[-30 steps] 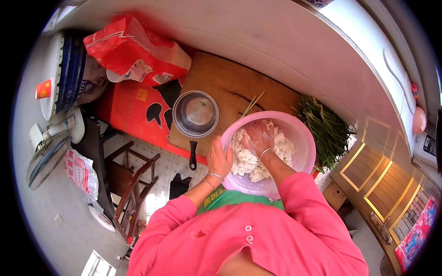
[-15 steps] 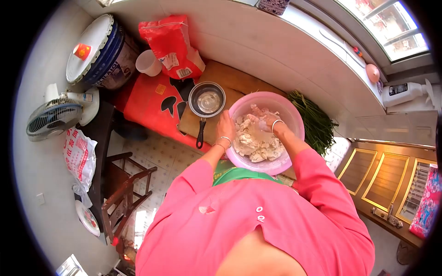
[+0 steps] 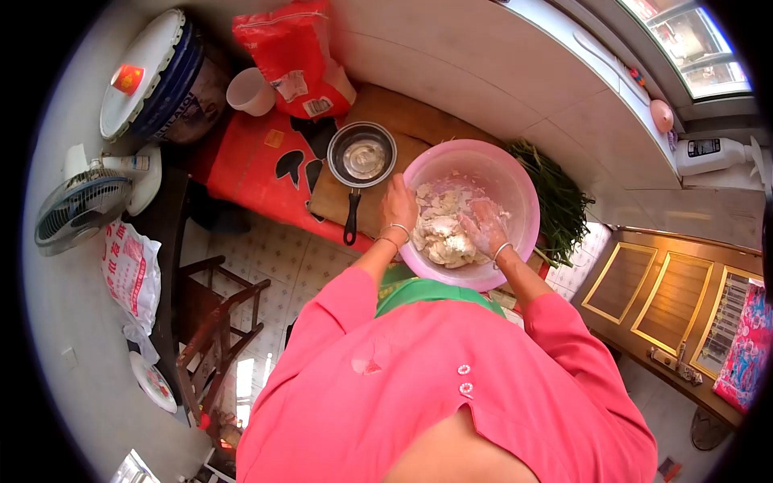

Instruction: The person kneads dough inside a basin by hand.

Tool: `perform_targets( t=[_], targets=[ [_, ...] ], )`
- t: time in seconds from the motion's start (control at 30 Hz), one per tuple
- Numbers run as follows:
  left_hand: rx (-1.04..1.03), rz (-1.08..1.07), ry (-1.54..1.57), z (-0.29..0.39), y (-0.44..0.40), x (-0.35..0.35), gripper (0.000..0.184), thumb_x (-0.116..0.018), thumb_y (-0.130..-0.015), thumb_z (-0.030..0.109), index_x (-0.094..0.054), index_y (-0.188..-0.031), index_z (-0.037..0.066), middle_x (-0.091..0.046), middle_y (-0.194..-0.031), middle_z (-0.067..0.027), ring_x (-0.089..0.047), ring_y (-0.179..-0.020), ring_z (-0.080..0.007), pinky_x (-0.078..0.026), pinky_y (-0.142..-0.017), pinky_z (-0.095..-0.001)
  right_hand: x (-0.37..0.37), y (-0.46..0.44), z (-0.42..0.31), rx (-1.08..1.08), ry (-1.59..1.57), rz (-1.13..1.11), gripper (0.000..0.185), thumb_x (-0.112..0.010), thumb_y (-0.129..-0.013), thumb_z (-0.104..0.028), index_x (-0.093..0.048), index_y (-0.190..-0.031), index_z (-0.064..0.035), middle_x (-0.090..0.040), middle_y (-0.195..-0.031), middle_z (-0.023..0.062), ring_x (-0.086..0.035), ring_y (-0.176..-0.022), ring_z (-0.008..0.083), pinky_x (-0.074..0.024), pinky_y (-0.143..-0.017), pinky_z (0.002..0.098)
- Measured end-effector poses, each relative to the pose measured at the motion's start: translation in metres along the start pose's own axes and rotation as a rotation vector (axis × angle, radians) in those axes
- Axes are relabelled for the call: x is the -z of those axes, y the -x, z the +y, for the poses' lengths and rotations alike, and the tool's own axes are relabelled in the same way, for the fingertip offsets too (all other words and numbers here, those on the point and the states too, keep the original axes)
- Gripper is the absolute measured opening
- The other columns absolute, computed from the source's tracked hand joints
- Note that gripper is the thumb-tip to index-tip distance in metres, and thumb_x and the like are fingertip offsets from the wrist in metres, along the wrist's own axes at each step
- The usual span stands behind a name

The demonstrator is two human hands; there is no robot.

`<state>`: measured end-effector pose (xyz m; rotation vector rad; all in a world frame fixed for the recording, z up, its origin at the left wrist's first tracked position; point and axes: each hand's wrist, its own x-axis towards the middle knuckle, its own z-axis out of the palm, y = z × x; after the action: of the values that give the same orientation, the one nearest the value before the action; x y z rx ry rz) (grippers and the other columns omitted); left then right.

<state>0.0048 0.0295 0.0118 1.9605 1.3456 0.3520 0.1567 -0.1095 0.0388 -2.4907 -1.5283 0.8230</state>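
Observation:
A pink basin (image 3: 527, 189) holds crumbly, pale dough (image 3: 445, 241), gathered toward its near left side with loose flour behind it. My left hand (image 3: 400, 205) grips the basin's left rim, fingers over the edge. Inside the basin, my right hand (image 3: 485, 229), coated in flour, presses its curled fingers against the right side of the dough; some fingertips are hard to make out. Just left of the basin, a small pan (image 3: 362, 154) with a black handle rests on a wooden board (image 3: 326, 197), something pale in its bottom.
Green stalks (image 3: 555, 201) lie right of the basin. A red bag (image 3: 298, 60) and a white tub (image 3: 250, 92) stand behind on the red cloth (image 3: 250, 169). A large bucket (image 3: 173, 88), a fan (image 3: 84, 209) and a wooden chair (image 3: 213, 330) are at left.
My right hand has moved toward me, from the basin's far side to the right of the dough, which is now more bunched together. My left hand stays on the rim. The view has shifted slightly.

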Motion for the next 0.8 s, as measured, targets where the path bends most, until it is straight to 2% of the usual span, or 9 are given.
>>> perform_targets(
  t=[0.03,0.07,0.1,0.17,0.27,0.37,0.63,0.7,0.8],
  targets=[
    [0.003,-0.016,-0.006,0.002,0.0,0.0,0.027,-0.049,-0.086,0.014,-0.041,-0.109,0.003,-0.053,-0.107,-0.0237,-0.055,-0.094,-0.0423,-0.043,-0.079,-0.0498,-0.015,0.008,0.007,-0.055,-0.147,0.21,0.051,-0.045,-0.086,-0.051,-0.057,-0.119,-0.0133,-0.055,-0.122,0.0119,-0.042,-0.122,0.0315,-0.0223,-0.107,0.0459],
    [0.008,-0.002,0.007,0.004,0.0,0.001,0.029,-0.049,-0.086,0.014,-0.041,-0.111,0.002,-0.052,-0.108,-0.0241,-0.054,-0.096,-0.0426,-0.043,-0.081,-0.0494,-0.01,0.016,-0.002,-0.129,-0.154,0.006,0.056,-0.047,-0.085,-0.05,-0.046,-0.13,-0.0162,-0.047,-0.133,0.0107,-0.039,-0.125,0.03,-0.0184,-0.108,0.0492],
    [0.014,0.012,0.019,0.004,0.0,0.0,0.031,-0.05,-0.086,0.014,-0.041,-0.113,0.002,-0.052,-0.11,-0.0245,-0.053,-0.097,-0.0429,-0.042,-0.082,-0.049,-0.008,0.024,-0.009,-0.144,-0.162,-0.002,0.056,-0.047,-0.085,-0.05,-0.046,-0.13,-0.0162,-0.047,-0.133,0.0107,-0.039,-0.125,0.03,-0.0184,-0.108,0.0492],
    [0.005,0.017,0.019,0.001,-0.001,-0.004,0.034,-0.05,-0.086,0.014,-0.041,-0.115,0.0,-0.051,-0.111,-0.0251,-0.052,-0.099,-0.0431,-0.042,-0.084,-0.0484,-0.009,0.035,-0.019,-0.037,0.109,-0.095,0.06,-0.048,-0.085,-0.051,-0.041,-0.135,-0.0189,-0.04,-0.138,0.0109,-0.036,-0.128,0.0291,-0.0145,-0.108,0.0545],
    [0.013,0.013,0.007,-0.002,-0.006,-0.01,0.038,-0.05,-0.086,0.014,-0.04,-0.118,-0.002,-0.05,-0.113,-0.0263,-0.05,-0.103,-0.043,-0.041,-0.087,-0.0471,-0.028,0.037,-0.025,-0.094,0.077,-0.039,0.059,-0.047,-0.086,-0.05,-0.037,-0.137,-0.0223,-0.036,-0.141,0.0086,-0.03,-0.131,0.0273,-0.0135,-0.106,0.0589],
    [0.021,-0.013,-0.012,0.0,-0.007,-0.01,0.038,-0.05,-0.087,0.014,-0.041,-0.118,-0.005,-0.05,-0.113,-0.027,-0.049,-0.105,-0.0426,-0.039,-0.089,-0.046,-0.05,0.027,-0.02,-0.052,0.098,0.067,0.057,-0.051,-0.084,-0.047,-0.042,-0.134,-0.0227,-0.037,-0.139,0.0058,-0.029,-0.13,0.0293,-0.0172,-0.102,0.0636],
    [0.011,-0.049,-0.059,0.002,-0.012,-0.012,0.039,-0.049,-0.087,0.013,-0.04,-0.12,-0.006,-0.05,-0.111,-0.0273,-0.048,-0.104,-0.0434,-0.039,-0.088,-0.0453,-0.052,-0.017,-0.008,-0.042,0.046,-0.085,0.057,-0.051,-0.083,-0.047,-0.041,-0.134,-0.0249,-0.035,-0.14,0.0059,-0.03,-0.13,0.0281,-0.0179,-0.102,0.063],
    [0.097,-0.082,-0.047,0.009,-0.012,-0.009,0.041,-0.049,-0.087,0.013,-0.039,-0.122,-0.006,-0.05,-0.11,-0.0273,-0.049,-0.102,-0.044,-0.04,-0.086,-0.0462,-0.052,-0.028,-0.002,-0.046,0.014,-0.149,0.055,-0.049,-0.085,-0.047,-0.041,-0.134,-0.0257,-0.037,-0.139,0.0063,-0.03,-0.13,0.0277,-0.0177,-0.102,0.0631],
    [0.051,-0.067,-0.049,0.007,-0.012,-0.009,0.041,-0.048,-0.087,0.014,-0.038,-0.122,-0.005,-0.05,-0.108,-0.0273,-0.049,-0.1,-0.0445,-0.04,-0.084,-0.0469,-0.057,-0.042,0.005,0.042,0.021,-0.014,0.053,-0.053,-0.081,-0.046,-0.048,-0.129,-0.0236,-0.044,-0.133,0.0062,-0.035,-0.125,0.0284,-0.0177,-0.102,0.0628]
  ],
)
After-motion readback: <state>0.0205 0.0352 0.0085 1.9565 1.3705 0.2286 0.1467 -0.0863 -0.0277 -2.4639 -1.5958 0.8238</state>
